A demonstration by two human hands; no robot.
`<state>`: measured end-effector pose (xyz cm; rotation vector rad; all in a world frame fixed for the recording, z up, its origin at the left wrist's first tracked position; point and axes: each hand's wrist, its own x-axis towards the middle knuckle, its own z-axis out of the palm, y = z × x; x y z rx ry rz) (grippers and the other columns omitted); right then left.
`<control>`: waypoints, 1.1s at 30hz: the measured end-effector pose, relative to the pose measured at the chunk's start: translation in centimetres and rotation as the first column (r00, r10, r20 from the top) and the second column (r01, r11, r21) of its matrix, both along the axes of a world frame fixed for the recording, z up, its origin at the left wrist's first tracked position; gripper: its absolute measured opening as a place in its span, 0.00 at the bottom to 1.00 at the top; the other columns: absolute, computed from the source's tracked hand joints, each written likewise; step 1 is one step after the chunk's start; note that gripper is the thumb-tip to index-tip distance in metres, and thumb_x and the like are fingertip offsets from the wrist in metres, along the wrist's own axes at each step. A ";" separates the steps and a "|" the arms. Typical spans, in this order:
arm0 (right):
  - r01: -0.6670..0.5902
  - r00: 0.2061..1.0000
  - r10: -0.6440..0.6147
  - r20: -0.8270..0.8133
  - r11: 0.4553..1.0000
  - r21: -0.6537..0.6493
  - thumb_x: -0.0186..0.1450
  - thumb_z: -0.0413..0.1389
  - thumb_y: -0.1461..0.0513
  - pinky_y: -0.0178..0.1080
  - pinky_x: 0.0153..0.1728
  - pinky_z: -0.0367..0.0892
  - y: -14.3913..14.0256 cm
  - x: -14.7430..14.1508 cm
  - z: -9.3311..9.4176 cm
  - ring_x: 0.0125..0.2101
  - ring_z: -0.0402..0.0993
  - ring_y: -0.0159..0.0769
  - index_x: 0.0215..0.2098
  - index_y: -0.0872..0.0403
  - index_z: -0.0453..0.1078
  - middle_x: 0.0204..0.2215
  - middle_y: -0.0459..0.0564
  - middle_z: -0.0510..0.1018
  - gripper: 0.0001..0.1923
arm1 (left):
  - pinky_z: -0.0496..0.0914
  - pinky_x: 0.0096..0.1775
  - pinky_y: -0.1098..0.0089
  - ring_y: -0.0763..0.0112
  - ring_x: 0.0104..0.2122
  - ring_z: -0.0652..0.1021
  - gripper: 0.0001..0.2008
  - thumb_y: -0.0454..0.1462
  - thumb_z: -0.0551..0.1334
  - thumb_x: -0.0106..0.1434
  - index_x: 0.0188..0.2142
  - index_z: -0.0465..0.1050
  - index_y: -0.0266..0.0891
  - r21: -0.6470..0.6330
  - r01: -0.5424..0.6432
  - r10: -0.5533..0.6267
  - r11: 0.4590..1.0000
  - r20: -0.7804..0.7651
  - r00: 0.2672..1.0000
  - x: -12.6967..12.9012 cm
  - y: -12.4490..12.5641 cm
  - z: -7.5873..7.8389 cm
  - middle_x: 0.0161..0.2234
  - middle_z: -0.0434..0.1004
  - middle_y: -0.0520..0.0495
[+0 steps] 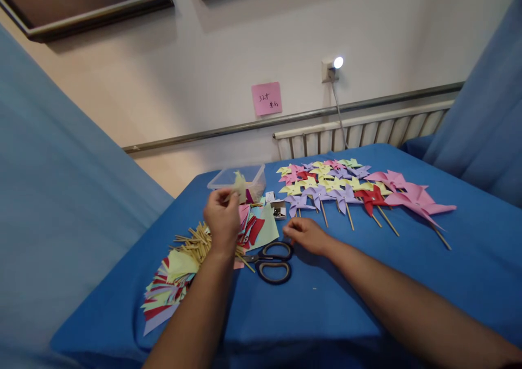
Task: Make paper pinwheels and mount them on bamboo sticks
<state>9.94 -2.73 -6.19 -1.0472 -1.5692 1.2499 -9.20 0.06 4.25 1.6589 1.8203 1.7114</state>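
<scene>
My left hand (pixel 222 217) is raised over the table, its fingers pinched on a pale yellow piece of folded paper (pixel 240 186). The paper is small and blurred, so its exact shape is unclear. Low over the cloth, just right of the scissors, is my right hand (pixel 306 235). Its fingers are drawn together, and whatever they hold, if anything, cannot be made out. Dark-handled scissors (pixel 274 264) lie between my forearms, blades pointing left. A small open box (pixel 279 210) with tiny dark bits inside stands beyond my right hand.
Paper pinwheels on sticks (pixel 345 195) lie in rows at the back right. To the left are a bundle of wooden sticks (pixel 194 244) and fanned coloured paper (pixel 163 298). A clear plastic box (pixel 256 176) and a pale green sheet (pixel 267 227) sit behind my left hand.
</scene>
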 end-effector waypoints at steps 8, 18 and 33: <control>-0.040 0.722 -0.188 -0.666 0.949 -0.311 0.63 0.43 0.37 0.37 0.31 0.69 0.8 2.6 3.0 0.36 0.77 0.39 0.42 0.53 0.74 0.40 0.54 0.81 0.33 | 0.63 0.55 0.58 0.64 0.52 0.72 0.06 0.29 0.59 0.58 0.32 0.72 0.41 0.136 0.512 -0.400 0.848 -0.469 0.788 5.7 -0.8 -4.4 0.48 0.76 0.45; 0.246 0.679 -0.365 -0.636 0.930 -0.272 0.49 0.69 0.53 0.41 0.36 0.70 1.6 1.4 1.4 0.31 0.77 0.40 0.34 0.54 0.77 0.31 0.50 0.82 0.19 | 0.62 0.56 0.57 0.62 0.54 0.70 0.16 0.31 0.62 0.56 0.45 0.72 0.42 0.065 0.552 -0.540 0.831 -0.144 0.829 4.6 -0.1 -6.0 0.53 0.72 0.43; 0.269 0.867 -0.279 -0.413 0.960 -0.083 0.51 0.66 0.49 0.37 0.28 0.66 0.6 1.1 1.4 0.24 0.71 0.34 0.29 0.54 0.77 0.25 0.48 0.79 0.18 | 0.72 0.38 0.67 0.64 0.33 0.79 0.22 0.40 0.71 0.50 0.43 0.76 0.31 -0.028 0.820 -0.434 0.572 0.838 0.332 5.7 -1.5 -5.2 0.37 0.81 0.40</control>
